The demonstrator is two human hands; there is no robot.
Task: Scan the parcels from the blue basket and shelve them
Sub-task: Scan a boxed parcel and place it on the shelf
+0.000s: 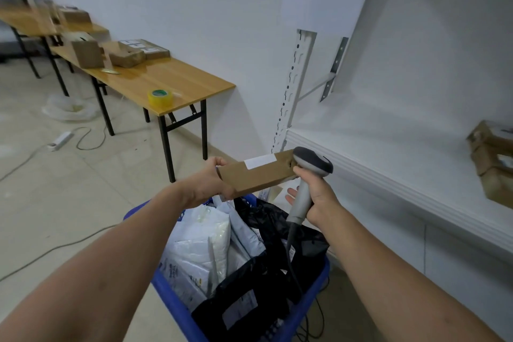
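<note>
Head view: the left hand (208, 185) is clamping a cardboard parcel (256, 178), the right hand (319, 204) gripping the scanner (306, 179) beside it; beneath both sets of fingers the blue basket (170, 301) is looking full, so the task seems mostly undone.

No legible text — box label (261, 160) and mailer print (171, 272) too blurred

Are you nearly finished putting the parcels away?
Not nearly. A few brown parcels already sit on the white shelf. The left hand holds a flat cardboard box while the right hand holds the scanner beside it. The blue basket still holds many bags.
</note>
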